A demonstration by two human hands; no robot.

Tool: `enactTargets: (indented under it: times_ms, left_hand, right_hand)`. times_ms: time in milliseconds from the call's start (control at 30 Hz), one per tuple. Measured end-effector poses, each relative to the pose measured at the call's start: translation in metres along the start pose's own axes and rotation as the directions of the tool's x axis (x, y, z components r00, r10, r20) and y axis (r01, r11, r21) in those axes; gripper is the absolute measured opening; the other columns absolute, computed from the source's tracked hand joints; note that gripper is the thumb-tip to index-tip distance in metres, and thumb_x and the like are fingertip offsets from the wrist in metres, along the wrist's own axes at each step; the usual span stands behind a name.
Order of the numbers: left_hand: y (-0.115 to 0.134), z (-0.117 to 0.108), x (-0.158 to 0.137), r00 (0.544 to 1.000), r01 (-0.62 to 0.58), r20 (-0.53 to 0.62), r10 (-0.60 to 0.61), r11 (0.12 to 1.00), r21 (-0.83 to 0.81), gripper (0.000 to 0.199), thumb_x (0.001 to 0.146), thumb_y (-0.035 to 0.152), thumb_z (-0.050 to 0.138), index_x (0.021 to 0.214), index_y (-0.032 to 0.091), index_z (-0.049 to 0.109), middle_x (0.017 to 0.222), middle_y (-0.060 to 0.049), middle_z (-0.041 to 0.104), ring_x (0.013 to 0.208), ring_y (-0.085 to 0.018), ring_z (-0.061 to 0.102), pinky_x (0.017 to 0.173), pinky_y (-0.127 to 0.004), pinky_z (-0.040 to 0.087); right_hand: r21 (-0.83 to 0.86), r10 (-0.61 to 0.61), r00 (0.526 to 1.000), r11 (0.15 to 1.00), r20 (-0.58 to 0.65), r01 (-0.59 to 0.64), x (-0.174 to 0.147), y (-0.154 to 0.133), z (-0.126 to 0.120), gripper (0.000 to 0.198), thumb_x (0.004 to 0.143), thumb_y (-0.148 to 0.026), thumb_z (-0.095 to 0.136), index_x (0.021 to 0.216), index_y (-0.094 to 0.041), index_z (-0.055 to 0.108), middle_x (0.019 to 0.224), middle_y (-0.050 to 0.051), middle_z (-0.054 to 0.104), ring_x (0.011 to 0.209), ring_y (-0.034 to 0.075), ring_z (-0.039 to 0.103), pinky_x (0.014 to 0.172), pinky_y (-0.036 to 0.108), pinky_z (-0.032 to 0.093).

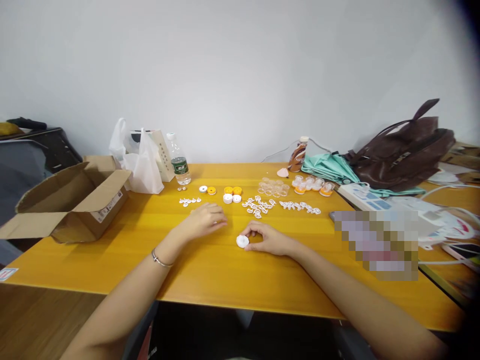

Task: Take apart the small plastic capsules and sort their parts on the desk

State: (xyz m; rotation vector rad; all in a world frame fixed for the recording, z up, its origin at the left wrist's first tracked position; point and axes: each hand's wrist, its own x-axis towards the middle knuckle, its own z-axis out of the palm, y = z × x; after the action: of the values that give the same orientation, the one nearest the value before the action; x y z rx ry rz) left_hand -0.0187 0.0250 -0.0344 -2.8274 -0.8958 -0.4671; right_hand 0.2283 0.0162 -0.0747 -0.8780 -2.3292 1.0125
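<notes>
Left of the white disc [242, 241], the left hand [205, 220] has fingers together, any grip hidden; the right hand [268, 239] pinches the disc's edge. Beyond it, rightward, clear-topped cups [309, 184] look assembled; clear cups [276, 193] and white cutouts [265, 205] remain loose.

White round disc [242, 241] in your right hand [270, 240]: smooth plastic. Your slim silver bangle [160, 261]: polished, shiny metal. Before you, yellow-orange tabletop [210, 280]: smooth wood look, soft sheen. White openwork pieces [257, 214]: matt plastic. Clear round cups [278, 188]: glossy, see-through plastic. To your left, brown open box [108, 212]: matt cardboard; white handled bag [144, 172]: thin, crinkled plastic. To your right, dark-brown backpack [408, 155]: glossy leather look.
</notes>
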Motion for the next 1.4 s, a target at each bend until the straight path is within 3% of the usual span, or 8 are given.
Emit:
enactTargets:
  times_ms: [133, 300, 633, 867, 1400]
  left_hand:
    - [0.017, 0.015, 0.009, 0.99, -0.142, -0.019, 0.142, 0.989, -0.028, 0.026, 0.09, 0.032, 0.04, 0.09, 0.018, 0.061, 0.08, -0.004, 0.059, 0.076, -0.013, 0.051, 0.069, -0.026, 0.035]
    - [0.025, 0.025, 0.013, 0.972, -0.233, -0.025, 0.233, 0.972, -0.036, 0.024, 0.09, 0.033, 0.041, 0.091, 0.018, 0.06, 0.08, -0.003, 0.06, 0.077, -0.013, 0.05, 0.067, -0.025, 0.035]
    - [0.027, 0.025, 0.014, 0.932, -0.348, -0.036, 0.36, 0.919, 0.185, 0.025, 0.091, 0.025, 0.037, 0.082, 0.018, 0.059, 0.074, -0.002, 0.057, 0.07, -0.011, 0.047, 0.062, -0.027, 0.028]
    - [0.027, 0.025, 0.014, 0.919, -0.382, -0.003, 0.393, 0.895, 0.231, 0.022, 0.091, 0.022, 0.037, 0.084, 0.018, 0.057, 0.077, -0.003, 0.058, 0.071, -0.012, 0.046, 0.062, -0.028, 0.028]
    - [0.029, 0.027, 0.014, 0.914, -0.388, -0.056, 0.403, 0.905, 0.174, 0.02, 0.09, 0.019, 0.038, 0.08, 0.015, 0.055, 0.078, -0.004, 0.058, 0.072, -0.011, 0.049, 0.064, -0.028, 0.03]
  right_hand:
    - [-0.007, -0.016, 1.0, 1.0, 0.008, 0.016, 0.0, -0.001, 0.0, 0.031, 0.069, -0.04, 0.066, 0.091, -0.018, 0.062, 0.087, 0.003, 0.059, 0.081, 0.016, 0.053, 0.075, 0.029, 0.044]
    - [-0.03, -0.016, 1.0, 0.999, 0.0, 0.016, 0.001, 0.0, 0.0, 0.029, 0.07, -0.041, 0.064, 0.087, -0.018, 0.061, 0.086, 0.003, 0.059, 0.081, 0.016, 0.053, 0.076, 0.03, 0.044]
    - [-0.028, -0.033, 0.999, 0.999, -0.01, 0.032, 0.002, -0.001, 0.0, 0.026, 0.069, -0.04, 0.066, 0.081, -0.018, 0.058, 0.081, 0.002, 0.058, 0.076, 0.015, 0.053, 0.074, 0.029, 0.044]
    - [-0.026, -0.044, 0.999, 0.999, -0.002, 0.044, 0.002, 0.001, 0.0, 0.026, 0.069, -0.04, 0.065, 0.08, -0.018, 0.058, 0.08, 0.002, 0.058, 0.076, 0.015, 0.053, 0.073, 0.028, 0.044]
    - [-0.035, -0.033, 0.999, 0.999, -0.023, 0.032, 0.002, 0.003, 0.001, 0.027, 0.068, -0.04, 0.066, 0.08, -0.018, 0.058, 0.078, 0.001, 0.057, 0.074, 0.014, 0.053, 0.071, 0.028, 0.044]
